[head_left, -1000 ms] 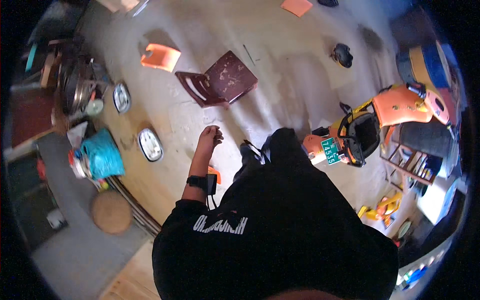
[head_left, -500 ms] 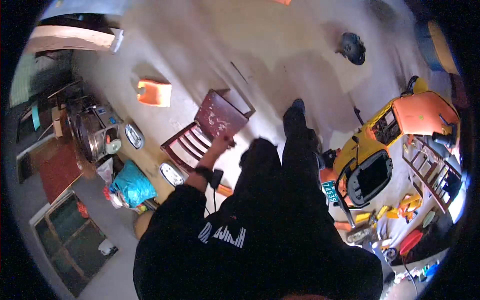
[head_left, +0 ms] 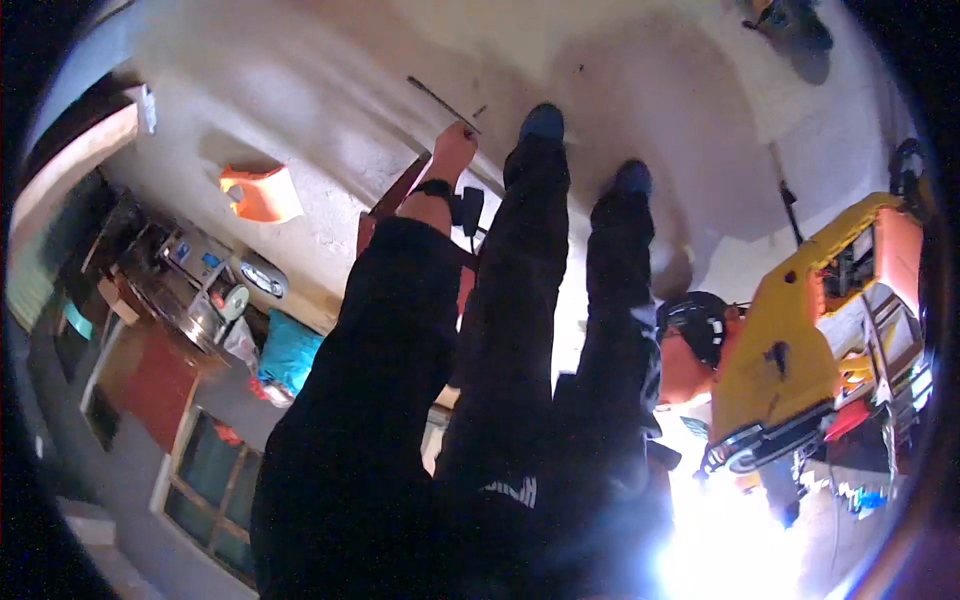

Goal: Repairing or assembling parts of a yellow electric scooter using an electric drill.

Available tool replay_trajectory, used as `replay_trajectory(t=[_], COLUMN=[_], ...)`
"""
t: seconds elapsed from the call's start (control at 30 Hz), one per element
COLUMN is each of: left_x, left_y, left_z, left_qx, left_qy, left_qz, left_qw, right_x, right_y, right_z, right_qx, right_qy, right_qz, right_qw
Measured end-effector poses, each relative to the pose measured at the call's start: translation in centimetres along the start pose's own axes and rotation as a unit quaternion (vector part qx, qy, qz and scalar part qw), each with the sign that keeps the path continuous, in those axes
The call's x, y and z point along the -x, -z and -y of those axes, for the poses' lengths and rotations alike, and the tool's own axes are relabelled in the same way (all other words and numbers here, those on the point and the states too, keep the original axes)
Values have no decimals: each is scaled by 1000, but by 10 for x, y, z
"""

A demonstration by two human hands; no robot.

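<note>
Chair (head_left: 385,205), dark red wood, on the concrete floor (head_left: 330,90) beside the person's legs; left hand (head_left: 452,150) curls over its top edge. Likely rigid and moderately heavy; the frame rail suits gripping. Right hand unseen.

view count: one, head fisheye only, no second view to overlap
position: on the person's head, above their own dark-clothed body
facing: steeply down at the floor (head_left: 300,90), tilted
nearness: torso and legs fill the centre; left hand (head_left: 452,152) at arm's length, floor farther
lens: strong bend at rim, black corners
edges: yellow machine (head_left: 790,340) right, orange stool (head_left: 262,192) left
glare: bright patch lower right
</note>
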State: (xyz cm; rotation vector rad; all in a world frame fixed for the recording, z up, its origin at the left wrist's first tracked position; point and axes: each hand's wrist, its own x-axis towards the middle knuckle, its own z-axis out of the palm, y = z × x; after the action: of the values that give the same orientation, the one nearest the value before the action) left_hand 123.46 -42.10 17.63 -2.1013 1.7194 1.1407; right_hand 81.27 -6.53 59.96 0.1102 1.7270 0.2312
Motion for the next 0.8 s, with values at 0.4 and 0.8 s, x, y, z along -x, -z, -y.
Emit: replay_trajectory(t=[0.4, 0.8], left_x=[-112, -88], left_y=[-72, -65], left_z=[107, 41], left_qx=[-265, -210], left_qy=[-76, -59], left_qz=[-80, 12], left_qw=[958, 976], right_x=[-45, -48], right_y=[-65, -77], right_z=[47, 57], right_qx=[-45, -62], right_qy=[-110, -85], right_qz=[49, 34], right_qw=[992, 994])
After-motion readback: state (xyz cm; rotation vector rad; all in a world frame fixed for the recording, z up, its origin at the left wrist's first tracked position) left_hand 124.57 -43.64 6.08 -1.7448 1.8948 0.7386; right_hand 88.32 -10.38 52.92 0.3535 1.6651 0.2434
